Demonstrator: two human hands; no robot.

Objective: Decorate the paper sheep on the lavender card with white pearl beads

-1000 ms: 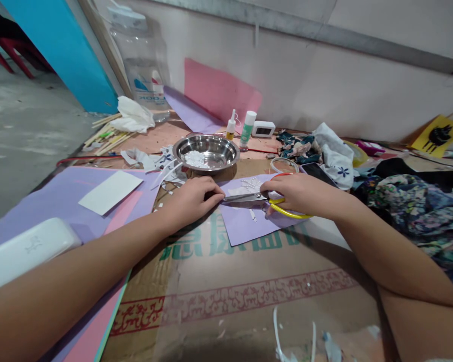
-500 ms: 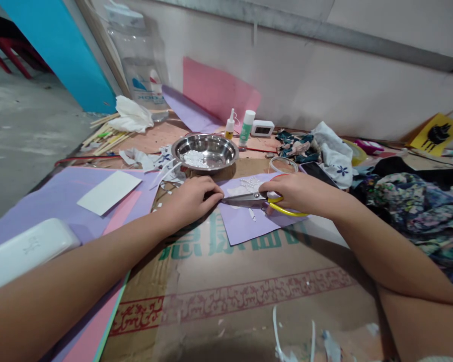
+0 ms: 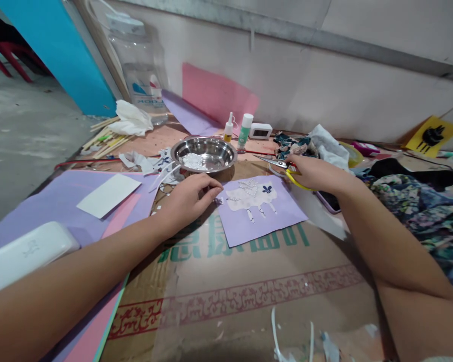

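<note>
the likeliest trouble, as i judge it, lies with the scissors (image 3: 278, 163). their blades hang in the air just past the far edge of the lilac paper sheet (image 3: 266, 223), points turned left toward the steel bowl (image 3: 206, 151). a careless swing could nick the left hand (image 3: 191, 197), or knock the bowl and scatter the white bits (image 3: 192, 160) heaped in it. the sheet lies loose on the cardboard (image 3: 230, 281), and the white sheep cutout (image 3: 251, 196) on it carries rows of small beads and a dark flower patch. if those are not stuck fast, a nudge from either wrist could shed them. a phone (image 3: 327, 201) lies partly under the right forearm, where a heavy lean could press on it

the right hand (image 3: 319, 173) has its grip closed round the yellow handles, fingers through the loops, and it hovers beyond the sheet's far right corner, beside a heap of patterned cloth (image 3: 298, 146). the blades look almost fully closed and nothing is caught between them

the left hand rests on the cardboard at the sheet's left edge, below the bowl. its grip is drawn in, fingers curled, with the tips at a tiny patterned scrap (image 3: 218, 200). the scrap is too small for me to tell whether it is pinched or only touched

a glue bottle (image 3: 229, 126) and a glue stick (image 3: 245, 129) stand upright just behind the bowl, well clear of both hands
</note>
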